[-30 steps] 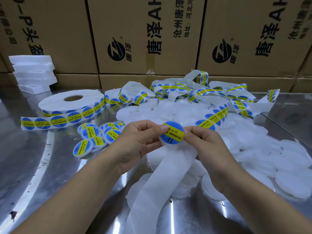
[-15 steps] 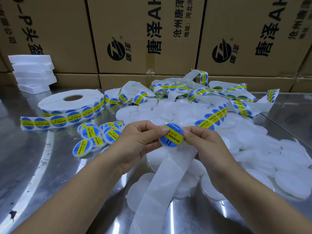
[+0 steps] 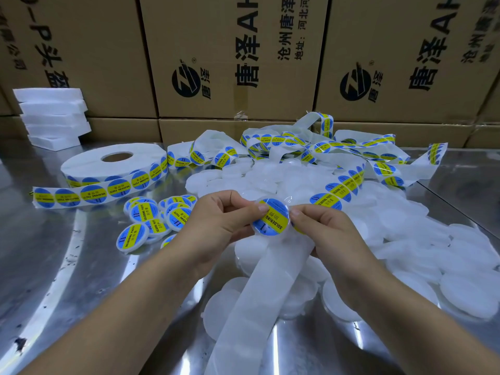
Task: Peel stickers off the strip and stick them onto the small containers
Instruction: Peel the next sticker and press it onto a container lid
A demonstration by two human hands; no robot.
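both hands are up over the metal table (image 3: 54,266), meeting on one small container (image 3: 270,216).

left hand (image 3: 216,220): pinches the container's left rim, thumb on top at the label edge, other fingers curled underneath.
right hand (image 3: 324,234): pinches the right rim, thumb tip on the edge, fingers curled under.

the container is off the table, its face tilted toward the camera. a blue-and-yellow sticker (image 3: 273,224) sits on its lid, covers most of the face and reads "soldering paste" on a diagonal.

the sticker strip (image 3: 338,190) comes in from the right rear, loaded with stickers, and runs down to the right hand. the bare backing (image 3: 257,299) leaves below the hands and trails toward the camera, out of the bottom of view. hard to tell whether the right fingers also clamp the strip under the container; it passes right behind them.

the rest:
- roll (image 3: 113,163) lies flat at left rear, with a loaded tail running out to the left front.
- labelled containers (image 3: 146,215) sit in a small pile on the table just beside the left hand, stickers up or tilted.
- unlabelled containers (image 3: 405,239) form a big white heap behind and to the right of the hands, some of them under the right forearm.
- loose strip loops (image 3: 270,139) lie tangled on the rear of that heap.
- cardboard boxes (image 3: 232,50) stand as a wall along the back edge.
- white blocks (image 3: 51,115) are stacked at far left against the boxes.
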